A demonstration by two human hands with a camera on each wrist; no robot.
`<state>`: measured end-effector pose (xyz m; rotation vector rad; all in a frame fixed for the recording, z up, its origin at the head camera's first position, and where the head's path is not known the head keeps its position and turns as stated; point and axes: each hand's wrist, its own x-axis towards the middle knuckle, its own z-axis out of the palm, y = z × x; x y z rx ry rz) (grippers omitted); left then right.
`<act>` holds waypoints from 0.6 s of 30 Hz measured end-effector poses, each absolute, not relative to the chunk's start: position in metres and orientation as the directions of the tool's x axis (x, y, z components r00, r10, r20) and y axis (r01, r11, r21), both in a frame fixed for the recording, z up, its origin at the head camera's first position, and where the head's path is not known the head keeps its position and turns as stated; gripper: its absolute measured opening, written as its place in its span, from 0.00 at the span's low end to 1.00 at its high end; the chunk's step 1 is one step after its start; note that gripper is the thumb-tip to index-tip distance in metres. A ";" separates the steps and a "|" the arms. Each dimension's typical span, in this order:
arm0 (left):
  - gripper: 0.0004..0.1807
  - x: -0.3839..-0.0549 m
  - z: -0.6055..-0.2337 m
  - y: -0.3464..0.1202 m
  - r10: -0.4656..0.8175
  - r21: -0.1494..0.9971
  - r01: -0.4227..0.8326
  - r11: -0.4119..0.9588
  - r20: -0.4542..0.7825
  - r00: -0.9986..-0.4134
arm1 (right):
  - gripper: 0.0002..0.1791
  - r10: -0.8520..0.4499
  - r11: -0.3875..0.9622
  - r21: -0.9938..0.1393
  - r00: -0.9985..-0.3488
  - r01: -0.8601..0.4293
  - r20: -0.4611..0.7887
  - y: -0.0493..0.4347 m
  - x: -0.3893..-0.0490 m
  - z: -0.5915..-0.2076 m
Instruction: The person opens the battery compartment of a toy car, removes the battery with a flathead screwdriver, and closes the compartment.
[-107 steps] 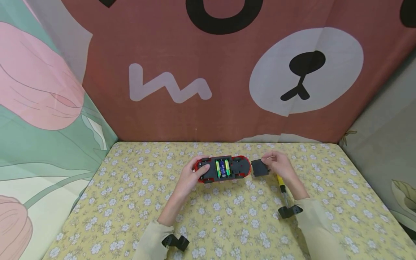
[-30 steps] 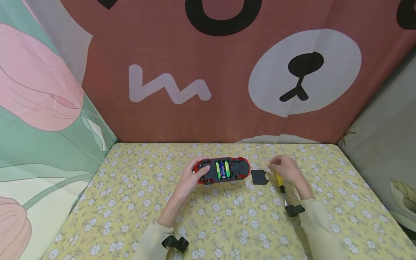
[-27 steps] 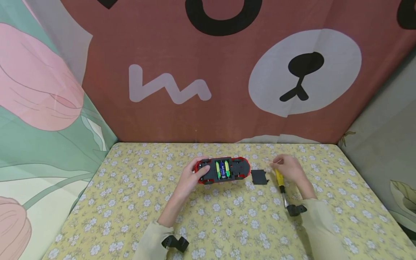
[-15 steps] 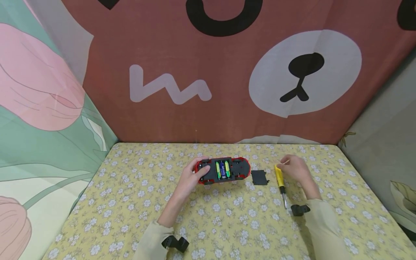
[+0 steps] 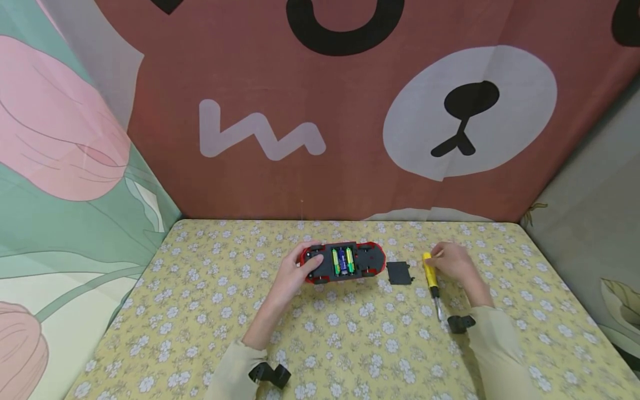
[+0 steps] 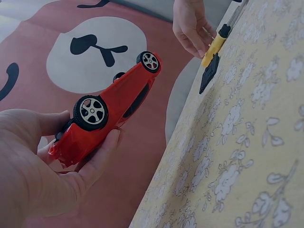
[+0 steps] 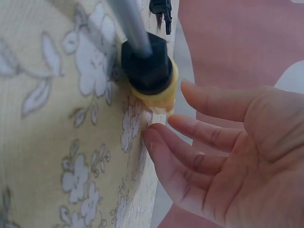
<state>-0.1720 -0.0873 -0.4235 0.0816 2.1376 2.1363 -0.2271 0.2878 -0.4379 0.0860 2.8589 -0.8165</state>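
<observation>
My left hand (image 5: 292, 269) grips one end of a red toy car (image 6: 124, 97), thumb across its black underside. The car is turned belly up, and its battery compartment (image 5: 343, 260) lies uncovered with green-and-yellow and blue batteries inside. To the right of the car a black battery cover (image 5: 399, 273) lies flat on the cloth. Beyond it is a screwdriver (image 5: 431, 278) with a yellow handle and metal shaft, tip toward me. My right hand (image 5: 452, 261) is beside the handle's far end. In the right wrist view its fingers (image 7: 209, 135) are loosely bent, thumb apart from them, nothing between.
A yellow flowered cloth (image 5: 340, 344) covers the table, whose back edge meets a brown curtain (image 5: 260, 183) with a bear print. Patterned curtains hang at the left (image 5: 65, 222) and right (image 5: 590, 222). A black wrist camera sits on each sleeve.
The right hand has let go of the battery cover, now flat on the cloth, and moved right to the screwdriver handle. The left hand still holds the car in nearly the same place.
</observation>
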 end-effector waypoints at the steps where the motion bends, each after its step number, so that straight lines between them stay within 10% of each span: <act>1: 0.23 -0.172 -0.424 -0.087 0.121 0.999 -0.045 0.006 -0.045 -0.992 | 0.16 0.009 0.849 -0.518 -0.984 0.102 -0.179 0.288 -0.228 -0.438; 18: 0.23 -0.173 -0.424 -0.088 0.120 0.999 -0.047 0.016 -0.049 -0.992 | 0.25 0.006 0.808 -0.561 -0.955 0.178 -0.295 0.281 -0.230 -0.441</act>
